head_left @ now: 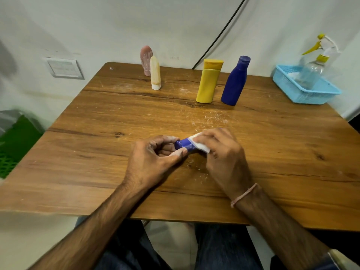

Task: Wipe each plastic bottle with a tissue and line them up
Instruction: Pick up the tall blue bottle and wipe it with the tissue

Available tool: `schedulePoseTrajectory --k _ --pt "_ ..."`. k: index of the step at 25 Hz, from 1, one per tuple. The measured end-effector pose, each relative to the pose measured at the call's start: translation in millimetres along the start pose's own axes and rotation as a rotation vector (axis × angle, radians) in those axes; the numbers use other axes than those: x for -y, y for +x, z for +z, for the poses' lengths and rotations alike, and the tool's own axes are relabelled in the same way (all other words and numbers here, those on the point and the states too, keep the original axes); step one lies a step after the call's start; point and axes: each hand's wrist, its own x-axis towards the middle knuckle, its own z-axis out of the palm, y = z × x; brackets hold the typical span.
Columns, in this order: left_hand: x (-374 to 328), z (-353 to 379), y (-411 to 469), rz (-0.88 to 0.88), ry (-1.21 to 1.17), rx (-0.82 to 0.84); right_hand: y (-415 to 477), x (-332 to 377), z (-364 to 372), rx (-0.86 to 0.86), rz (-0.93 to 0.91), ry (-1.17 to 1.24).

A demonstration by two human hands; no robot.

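hands (187,152) wiping small bottle (183,144); basket (303,94) holds sprayer (313,69).

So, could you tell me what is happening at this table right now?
A person is wiping a small blue bottle held between both hands above the wooden table. The left hand grips its cap end while the right hand presses a white tissue around its body. Farther back stand a yellow bottle and a tall blue bottle side by side, with a cream tube and a pink tube to their left.
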Motion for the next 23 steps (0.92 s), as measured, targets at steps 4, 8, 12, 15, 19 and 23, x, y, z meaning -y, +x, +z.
schedulePoseTrajectory --k 4,8,12,15,19,23 --pt "-1.9 0.0 -0.2 -0.041 0.001 -0.007 2.2 4.5 4.0 -0.047 0.046 -0.039" --pt "-0.2 -2.2 1.0 -0.081 -0.075 0.034 -5.3 15.6 11.3 0.035 -0.089 0.024" --pt "-5.3 -1.3 1.7 -0.061 -0.065 0.016 4.4 -13.7 -0.8 -0.024 0.057 -0.101" --pt "-5.7 -0.3 2.4 -0.058 -0.089 0.039 5.0 -11.8 7.8 0.007 0.065 -0.105" --pt "-5.0 3.7 4.3 -0.036 -0.051 0.036 5.3 -11.7 14.4 -0.033 0.102 -0.041" --pt "-3.0 0.1 8.4 -0.139 -0.252 0.011 -4.6 14.5 20.5 -0.113 -0.003 0.054"
